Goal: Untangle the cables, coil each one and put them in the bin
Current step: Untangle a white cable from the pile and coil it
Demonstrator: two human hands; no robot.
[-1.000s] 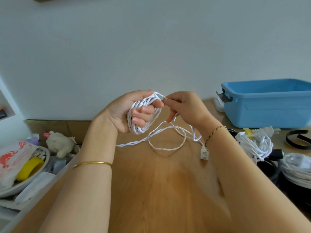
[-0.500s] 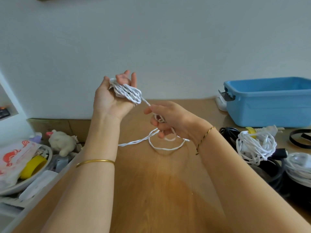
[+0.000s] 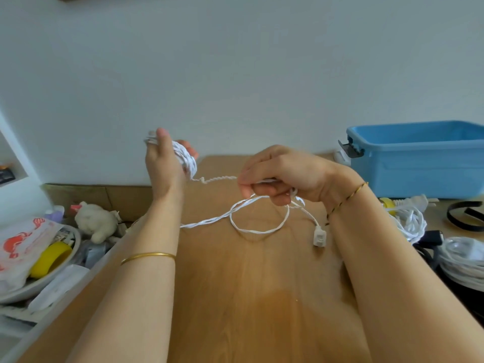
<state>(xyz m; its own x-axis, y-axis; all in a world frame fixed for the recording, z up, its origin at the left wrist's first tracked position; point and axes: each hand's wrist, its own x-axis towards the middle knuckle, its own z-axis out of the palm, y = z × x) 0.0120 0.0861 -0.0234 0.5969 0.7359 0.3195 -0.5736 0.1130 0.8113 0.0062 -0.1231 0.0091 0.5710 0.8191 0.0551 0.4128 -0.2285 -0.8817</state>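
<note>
Left hand [image 3: 163, 163]: fingers curl through the wound cable [image 3: 186, 161], above the desk's [image 3: 235, 297] far edge.
Right hand [image 3: 282, 174]: pinches the free strand.
Winding: feed taut, even turns; plug [image 3: 319, 237] last.
Bin [image 3: 419, 166]: far right corner.

A white twisted cable [image 3: 187, 161] is part-wound round the left grip [image 3: 165, 163]; its slack loops on the counter [image 3: 235, 297], ending in a white plug [image 3: 319, 236]. The open blue bin [image 3: 419, 169] stands far right, behind other bundled cables [image 3: 411, 221].

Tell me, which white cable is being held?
The thin twisted cable, wound round the left hand and pinched by the right hand; the other white bundles lie untouched at right.
</note>
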